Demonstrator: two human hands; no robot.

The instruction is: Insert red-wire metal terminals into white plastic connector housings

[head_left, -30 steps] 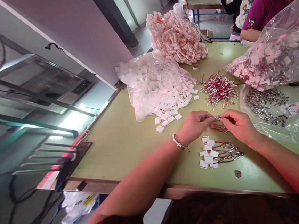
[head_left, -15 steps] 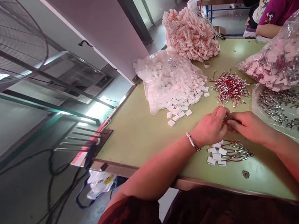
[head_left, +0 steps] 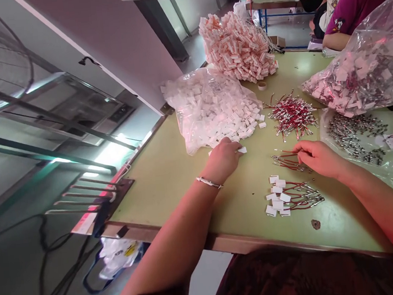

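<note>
My left hand [head_left: 222,160] reaches to the front edge of a heap of small white plastic housings [head_left: 228,112] spilling from a clear bag. Its fingers curl down and close on a white housing [head_left: 242,150], which shows at the fingertips; the other fingertips are hidden. Farther right, my right hand [head_left: 316,157] pinches a short red wire [head_left: 289,151] between thumb and forefinger. Under it lie several red wires with metal ends [head_left: 285,162]. Nearer my body is a group of red wires [head_left: 302,193] with white housings [head_left: 277,198] on their left ends.
A tangled pile of red wires [head_left: 293,113] lies behind my right hand. Metal terminals [head_left: 357,135] lie on clear plastic at right, below a filled bag [head_left: 359,78]. A stack of pinkish-white pieces [head_left: 239,47] stands at the back. A person's sleeve [head_left: 346,10] shows beyond.
My hands were together above the finished-looking wires; now they are apart. My left hand has gone left to the white housings, and my right hand is at the loose red wires.
</note>
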